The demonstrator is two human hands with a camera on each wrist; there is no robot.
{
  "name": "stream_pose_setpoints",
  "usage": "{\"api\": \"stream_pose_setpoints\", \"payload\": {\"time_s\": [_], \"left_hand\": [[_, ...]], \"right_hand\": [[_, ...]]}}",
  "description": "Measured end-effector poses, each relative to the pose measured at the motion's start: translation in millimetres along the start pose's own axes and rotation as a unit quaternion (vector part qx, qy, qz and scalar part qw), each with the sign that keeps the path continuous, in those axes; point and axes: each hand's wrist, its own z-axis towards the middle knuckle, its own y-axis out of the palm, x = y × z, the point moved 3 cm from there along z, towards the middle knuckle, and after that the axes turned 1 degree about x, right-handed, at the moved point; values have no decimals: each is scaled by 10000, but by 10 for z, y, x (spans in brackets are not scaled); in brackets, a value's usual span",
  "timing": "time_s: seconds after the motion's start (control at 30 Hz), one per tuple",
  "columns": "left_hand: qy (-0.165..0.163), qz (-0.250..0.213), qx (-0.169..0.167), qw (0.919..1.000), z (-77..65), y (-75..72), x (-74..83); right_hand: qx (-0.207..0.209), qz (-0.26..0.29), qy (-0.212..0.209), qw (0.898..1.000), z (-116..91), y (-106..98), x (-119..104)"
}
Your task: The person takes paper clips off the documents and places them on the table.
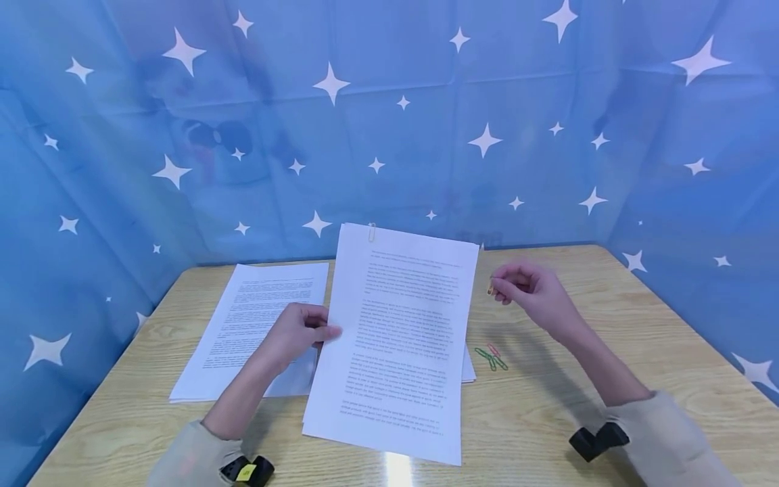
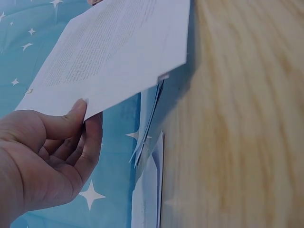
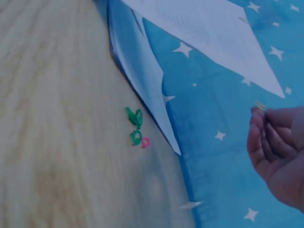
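Observation:
My left hand (image 1: 295, 338) pinches the left edge of some printed sheets (image 1: 402, 338), thumb in front and fingers behind. They are raised and tilted above the table. A pale paper clip (image 1: 372, 233) sits on their top edge near the left corner. To the right of the sheets, my right hand (image 1: 535, 297) pinches a yellow paper clip (image 1: 490, 288) between thumb and fingertips. The right wrist view shows this yellow clip (image 3: 260, 105) at the fingertips, apart from the paper. Below that hand, green paper clips (image 1: 490, 358) and a pink one (image 1: 493, 350) lie on the table.
Another printed stack (image 1: 262, 325) lies at the left of the wooden table (image 1: 639, 325), partly behind the left hand. More paper (image 1: 468, 368) shows from behind the raised sheets. A blue curtain with white stars (image 1: 389, 135) hangs along the table's back and sides.

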Motion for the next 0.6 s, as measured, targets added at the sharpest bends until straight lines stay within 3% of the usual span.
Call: {"api": "stream_pose_setpoints", "payload": {"time_s": [0.6], "left_hand": [[-171,-166,52,9997,6,13,-8]], "right_hand": [[-1233,-905,627,9863,-154,166,289]]}}
